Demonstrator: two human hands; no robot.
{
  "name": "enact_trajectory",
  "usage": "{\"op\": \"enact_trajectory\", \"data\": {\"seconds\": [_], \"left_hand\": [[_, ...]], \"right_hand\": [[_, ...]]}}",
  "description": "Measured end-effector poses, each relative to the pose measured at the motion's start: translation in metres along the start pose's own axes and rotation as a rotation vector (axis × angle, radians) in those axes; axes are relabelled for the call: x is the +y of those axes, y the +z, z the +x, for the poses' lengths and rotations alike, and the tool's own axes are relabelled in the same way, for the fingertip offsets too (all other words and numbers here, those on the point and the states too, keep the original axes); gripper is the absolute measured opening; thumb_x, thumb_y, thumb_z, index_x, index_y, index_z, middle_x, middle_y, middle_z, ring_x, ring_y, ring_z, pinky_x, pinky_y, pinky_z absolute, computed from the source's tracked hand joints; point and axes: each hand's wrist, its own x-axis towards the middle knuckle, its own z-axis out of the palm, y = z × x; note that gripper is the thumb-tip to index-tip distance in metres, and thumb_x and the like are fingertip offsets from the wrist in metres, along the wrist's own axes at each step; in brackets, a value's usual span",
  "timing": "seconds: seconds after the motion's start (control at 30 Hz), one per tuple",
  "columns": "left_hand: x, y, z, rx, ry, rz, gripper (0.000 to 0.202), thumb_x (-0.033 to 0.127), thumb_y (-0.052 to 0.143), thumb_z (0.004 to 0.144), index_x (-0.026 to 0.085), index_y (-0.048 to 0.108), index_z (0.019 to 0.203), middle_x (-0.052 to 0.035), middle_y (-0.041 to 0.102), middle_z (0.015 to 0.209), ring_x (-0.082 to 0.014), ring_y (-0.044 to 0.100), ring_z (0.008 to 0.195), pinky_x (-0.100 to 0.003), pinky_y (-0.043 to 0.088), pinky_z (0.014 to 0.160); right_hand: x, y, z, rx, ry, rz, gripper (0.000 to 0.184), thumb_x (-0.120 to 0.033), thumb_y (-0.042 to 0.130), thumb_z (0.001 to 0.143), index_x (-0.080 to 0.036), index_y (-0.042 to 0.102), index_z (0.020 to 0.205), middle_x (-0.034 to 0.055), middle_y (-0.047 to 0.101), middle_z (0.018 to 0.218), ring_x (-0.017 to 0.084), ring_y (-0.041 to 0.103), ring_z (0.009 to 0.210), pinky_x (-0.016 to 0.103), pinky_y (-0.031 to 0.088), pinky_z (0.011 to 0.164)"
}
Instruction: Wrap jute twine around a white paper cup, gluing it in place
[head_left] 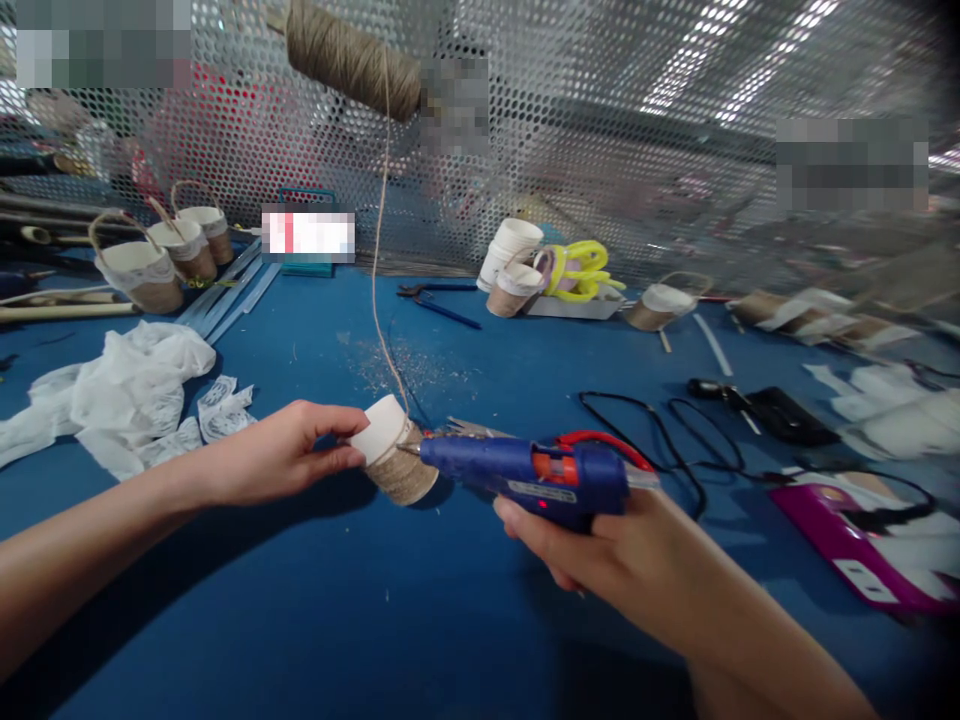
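My left hand (300,452) pinches the white rim of a paper cup (401,470), which lies tilted over the blue table. Brown twine is wound round much of the cup's outside. A strand of twine (379,260) runs from the cup up to a large twine spool (349,65). My right hand (577,545) is wrapped round the handle of a blue hot glue gun (517,468), whose small red light is lit. The gun's nozzle points left, right at the side of the cup by the twine; whether it touches cannot be made out.
White lace (142,385) lies at left, near finished twine baskets (142,275) and clear glue sticks (232,290). Blue pliers (442,303), stacked white cups (510,250) and yellow tape (577,270) stand behind. Black cable (675,430) and a purple case (847,550) are at right.
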Motion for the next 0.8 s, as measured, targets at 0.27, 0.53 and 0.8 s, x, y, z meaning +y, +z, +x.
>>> {"op": "enact_trajectory", "data": {"seconds": [0.27,0.53,0.8], "left_hand": [[-0.0005,-0.0002,0.0005,-0.009,0.017,0.002,0.022,0.028,0.041,0.086,0.015,0.059,0.088,0.0001,0.060,0.078,-0.0127,0.050,0.070,-0.020,0.039,0.064],[0.0006,-0.0007,-0.0002,-0.007,-0.003,0.014,0.023,0.028,0.041,0.086,0.015,0.059,0.089,0.0005,0.058,0.075,-0.0124,0.048,0.068,-0.020,0.038,0.062],[0.0012,0.0000,0.0001,0.000,-0.011,0.015,0.022,0.028,0.041,0.086,0.014,0.058,0.088,0.0000,0.058,0.076,-0.0126,0.048,0.069,-0.021,0.037,0.063]], "right_hand": [[0.0044,-0.0030,0.0030,0.063,0.025,-0.097,0.031,-0.040,0.051,0.075,-0.021,0.047,0.052,-0.0040,0.048,0.037,0.009,0.047,0.033,0.021,0.041,0.039],[0.0021,-0.0006,0.0008,0.092,0.011,-0.078,0.033,-0.039,0.052,0.076,-0.021,0.045,0.049,-0.0039,0.047,0.038,0.009,0.049,0.034,0.022,0.044,0.041],[0.0000,0.0027,0.0008,0.049,-0.084,-0.038,0.020,-0.034,0.053,0.075,-0.022,0.050,0.059,-0.0065,0.045,0.037,0.010,0.045,0.033,0.022,0.039,0.037]]}}
